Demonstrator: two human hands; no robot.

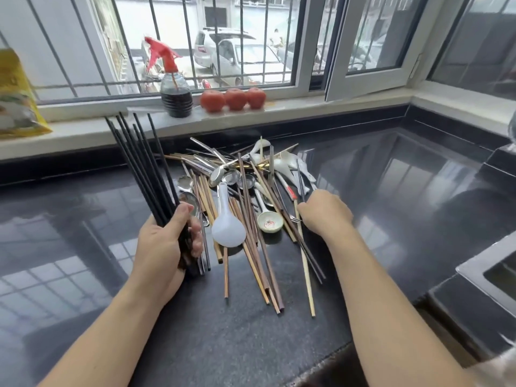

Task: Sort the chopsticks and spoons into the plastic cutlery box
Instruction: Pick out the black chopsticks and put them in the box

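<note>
While the left hand [167,241] grips a fanned bundle of black chopsticks [145,169], the right hand [325,212] pinches another from the counter pile [245,196]; tangled spoons [227,227] may be dragged off. No box visible.

A home kitchen: dark stone counter [251,344], sink [491,275], tomatoes [233,99] on windowsill.

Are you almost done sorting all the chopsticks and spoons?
Not nearly. The left hand grips a bundle of black chopsticks already gathered. The right hand reaches into the pile, where most chopsticks and spoons lie mixed. No cutlery box is in view.
</note>
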